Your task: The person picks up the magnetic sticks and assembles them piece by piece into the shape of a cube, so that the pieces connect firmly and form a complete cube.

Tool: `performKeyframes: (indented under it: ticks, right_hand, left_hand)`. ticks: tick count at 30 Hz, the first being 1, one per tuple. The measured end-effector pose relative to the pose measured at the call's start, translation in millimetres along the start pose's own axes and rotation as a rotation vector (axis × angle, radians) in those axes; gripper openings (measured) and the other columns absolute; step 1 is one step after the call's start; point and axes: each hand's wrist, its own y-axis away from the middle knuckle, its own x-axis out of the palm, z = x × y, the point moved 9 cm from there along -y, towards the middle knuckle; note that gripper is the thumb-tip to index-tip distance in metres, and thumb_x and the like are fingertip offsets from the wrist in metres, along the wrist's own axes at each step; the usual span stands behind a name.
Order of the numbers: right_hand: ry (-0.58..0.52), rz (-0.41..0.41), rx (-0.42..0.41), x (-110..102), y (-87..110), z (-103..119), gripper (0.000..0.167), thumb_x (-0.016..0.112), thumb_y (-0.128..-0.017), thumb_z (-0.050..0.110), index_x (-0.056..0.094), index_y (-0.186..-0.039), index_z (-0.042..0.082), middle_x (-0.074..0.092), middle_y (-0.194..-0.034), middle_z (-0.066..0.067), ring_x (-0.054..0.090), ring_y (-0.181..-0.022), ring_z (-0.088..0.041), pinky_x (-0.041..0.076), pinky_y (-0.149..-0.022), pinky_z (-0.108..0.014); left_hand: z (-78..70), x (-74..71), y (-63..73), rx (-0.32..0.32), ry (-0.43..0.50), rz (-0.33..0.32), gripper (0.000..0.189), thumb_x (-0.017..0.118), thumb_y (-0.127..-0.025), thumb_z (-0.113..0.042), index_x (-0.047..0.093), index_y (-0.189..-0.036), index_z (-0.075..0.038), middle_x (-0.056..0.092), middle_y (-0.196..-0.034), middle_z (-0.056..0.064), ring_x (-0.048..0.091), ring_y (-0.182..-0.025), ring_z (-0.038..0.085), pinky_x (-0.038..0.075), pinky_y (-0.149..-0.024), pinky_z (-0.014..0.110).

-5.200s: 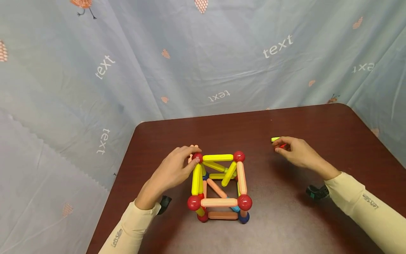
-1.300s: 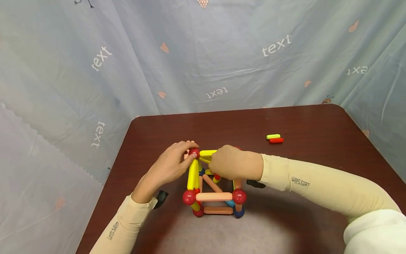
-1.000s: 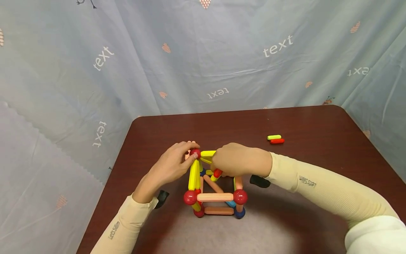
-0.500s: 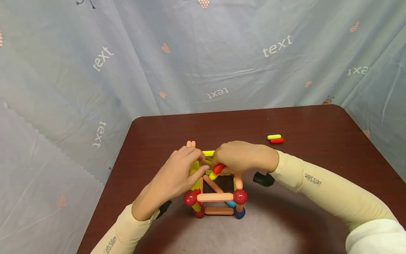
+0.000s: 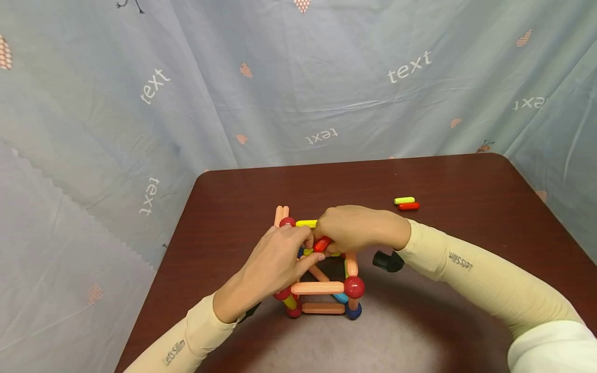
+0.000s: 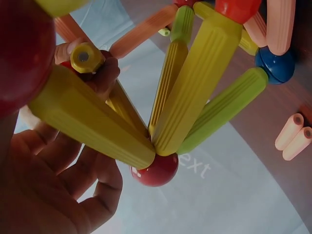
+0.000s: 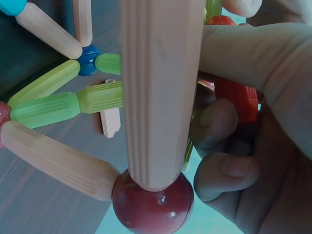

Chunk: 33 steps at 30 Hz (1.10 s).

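Observation:
A box-shaped frame of magnetic rods and balls stands on the table, with a peach rod (image 5: 318, 288) between red balls (image 5: 354, 286) along its near top edge. My right hand (image 5: 359, 226) reaches over the frame's far right part and grips a red rod (image 5: 322, 244) between thumb and fingers. From the left, my left hand (image 5: 275, 259) has its thumb and index finger pinching a yellow rod (image 6: 84, 57) beside the red one. That rod's round metal-tipped end faces the left wrist camera. In the right wrist view, a large peach rod (image 7: 161, 92) partly hides the right fingers.
A yellow-green rod (image 5: 404, 200) and another red rod (image 5: 409, 206) lie side by side at the back right of the table. Two peach rods (image 6: 295, 139) lie behind the frame's left corner. A patterned curtain (image 5: 322, 93) hangs beyond the table (image 5: 466, 207).
My right hand has come from the back right to the frame with a red rod. My left hand has let go of the far left red ball and moved right to the rods.

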Motion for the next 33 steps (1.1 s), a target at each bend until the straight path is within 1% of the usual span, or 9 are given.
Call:
performKeyframes:
  ticks: [4, 9, 13, 19, 23, 25, 27, 30, 33]
  right_hand:
    - [-0.011, -0.003, -0.007, -1, -1.0, 1, 0.009, 0.080, -0.088, 0.019, 0.073, -0.090, 0.023, 0.056, -0.070, 0.013, 0.046, -0.062, -0.006, 0.038, -0.056, -0.020]
    - [0.004, -0.011, -0.019, -1, -1.7, 3, 0.011, 0.081, -0.088, 0.018, 0.073, -0.095, 0.021, 0.060, -0.074, 0.011, 0.049, -0.064, -0.007, 0.041, -0.058, -0.021]
    - [0.008, -0.001, -0.008, 2, -2.0, 3, 0.014, 0.082, -0.088, 0.020, 0.072, -0.098, 0.020, 0.060, -0.076, 0.011, 0.051, -0.066, -0.008, 0.042, -0.059, -0.022]
    - [0.012, 0.003, 0.010, 3, -1.9, 2, 0.013, 0.081, -0.088, 0.022, 0.071, -0.097, 0.020, 0.063, -0.083, 0.009, 0.054, -0.069, -0.011, 0.045, -0.061, -0.023]
    - [0.013, 0.009, 0.005, 1, -0.2, 2, 0.012, 0.079, -0.090, 0.023, 0.073, -0.101, 0.021, 0.067, -0.090, 0.008, 0.055, -0.074, -0.010, 0.047, -0.063, -0.023]
    - [0.008, 0.010, -0.007, 0, 0.9, 2, 0.010, 0.078, -0.091, 0.023, 0.073, -0.101, 0.022, 0.067, -0.092, 0.007, 0.056, -0.076, -0.010, 0.048, -0.064, -0.023]
    - [-0.002, 0.009, -0.017, -1, 2.0, 3, 0.009, 0.077, -0.092, 0.023, 0.073, -0.100, 0.022, 0.067, -0.093, 0.008, 0.056, -0.077, -0.010, 0.048, -0.064, -0.023]
    - [-0.008, 0.013, -0.019, -1, 3.5, 2, 0.007, 0.076, -0.093, 0.023, 0.071, -0.097, 0.023, 0.064, -0.092, 0.007, 0.055, -0.077, -0.010, 0.048, -0.063, -0.023]
    - [-0.012, 0.018, -0.011, -1, 4.4, 2, 0.009, 0.076, -0.093, 0.023, 0.071, -0.101, 0.023, 0.065, -0.094, 0.007, 0.056, -0.079, -0.010, 0.049, -0.066, -0.023]
  left_hand:
    - [0.8, -2.0, 1.2, -0.018, 0.006, -0.023, 0.035, 0.089, -0.079, -0.032, 0.057, -0.078, -0.017, 0.052, -0.067, -0.011, 0.039, -0.057, 0.003, 0.031, -0.050, 0.018]
    - [0.5, -3.0, 3.5, -0.033, -0.029, -0.035, 0.027, 0.085, -0.082, -0.024, 0.059, -0.079, -0.016, 0.057, -0.068, -0.010, 0.038, -0.055, 0.003, 0.031, -0.052, 0.020]
    - [0.3, -6.6, 8.0, -0.055, -0.041, -0.030, 0.023, 0.081, -0.081, -0.020, 0.059, -0.081, -0.016, 0.056, -0.068, -0.011, 0.038, -0.056, 0.003, 0.032, -0.056, 0.022]
    - [2.8, -23.8, 23.5, -0.132, -0.031, -0.024, 0.021, 0.078, -0.077, -0.020, 0.058, -0.084, -0.018, 0.053, -0.067, -0.012, 0.043, -0.066, 0.005, 0.033, -0.061, 0.025]
    - [2.8, -33.3, 35.3, -0.157, -0.032, -0.019, 0.021, 0.076, -0.075, -0.020, 0.056, -0.084, -0.022, 0.048, -0.064, -0.016, 0.042, -0.067, 0.004, 0.033, -0.064, 0.025]
    - [2.1, -35.4, 39.3, -0.160, -0.035, -0.011, 0.021, 0.075, -0.074, -0.019, 0.057, -0.083, -0.023, 0.047, -0.064, -0.019, 0.041, -0.067, 0.003, 0.033, -0.064, 0.024]
    - [0.9, -35.4, 41.5, -0.156, -0.038, 0.005, 0.022, 0.076, -0.073, -0.018, 0.056, -0.082, -0.024, 0.046, -0.063, -0.019, 0.039, -0.065, 0.003, 0.032, -0.063, 0.024]
    - [-1.4, -31.8, 42.3, -0.139, -0.038, 0.036, 0.025, 0.077, -0.072, -0.016, 0.055, -0.083, -0.023, 0.048, -0.063, -0.018, 0.039, -0.066, 0.003, 0.031, -0.063, 0.024]
    - [-2.6, -26.7, 41.3, -0.129, -0.044, 0.077, 0.026, 0.076, -0.072, -0.015, 0.053, -0.081, -0.023, 0.045, -0.061, -0.017, 0.039, -0.067, 0.004, 0.030, -0.063, 0.025]
